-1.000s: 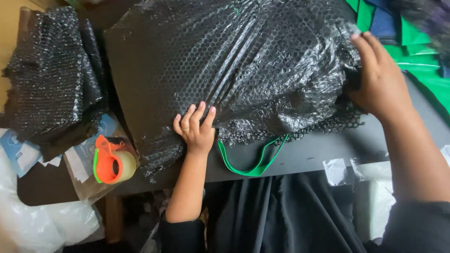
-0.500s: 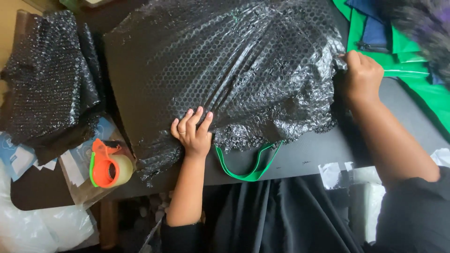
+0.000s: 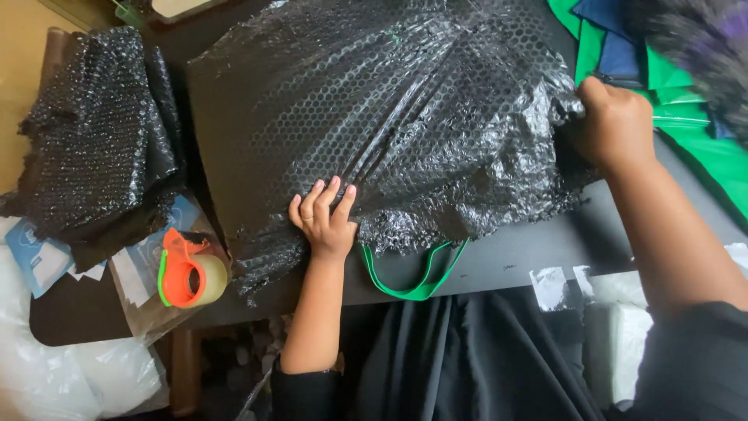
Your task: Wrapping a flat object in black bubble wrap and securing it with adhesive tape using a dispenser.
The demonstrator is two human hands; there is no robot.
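Black bubble wrap (image 3: 389, 117) spread over a bundle mid-table, green strap (image 3: 413, 281) looping out from under its near edge. Left hand (image 3: 323, 222) pressed flat on the wrap's near edge, fingers spread and unclenched. Right hand (image 3: 615, 125) clenched on the wrap's crumpled right edge. Left of it, folded wrap pile (image 3: 93, 148); below that, orange tape dispenser (image 3: 187, 273) on clear bags, blue-and-white labels (image 3: 39, 249) beside. Green bags (image 3: 701, 148) far right.

orange tape dispenser (image 3: 187, 274), folded black bubble wrap pile (image 3: 97, 148), green fabric (image 3: 701, 148)
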